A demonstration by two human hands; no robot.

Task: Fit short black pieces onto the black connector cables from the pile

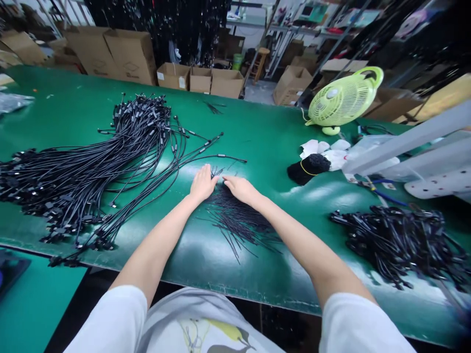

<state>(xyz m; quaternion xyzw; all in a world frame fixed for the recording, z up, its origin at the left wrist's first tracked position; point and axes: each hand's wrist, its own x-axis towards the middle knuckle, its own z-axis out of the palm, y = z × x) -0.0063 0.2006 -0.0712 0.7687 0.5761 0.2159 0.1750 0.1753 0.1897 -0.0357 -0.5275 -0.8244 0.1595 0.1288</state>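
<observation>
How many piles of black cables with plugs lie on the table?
2. The larger pile is left of the left hand; the smaller pile is right of the right hand. Another may be hidden behind the grey post.

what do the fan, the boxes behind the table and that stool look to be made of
Fan: likely moulded plastic, satin lime green, judging by its thin slatted grille. Boxes: corrugated cardboard by the look of it, matt brown with folded flaps. Stool: probably wood, going by its orange-brown colour; the finish is too small to tell.

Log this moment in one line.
left hand, right hand: at thin black strands | left: cable heap | right: cable bundles, green fan
</observation>
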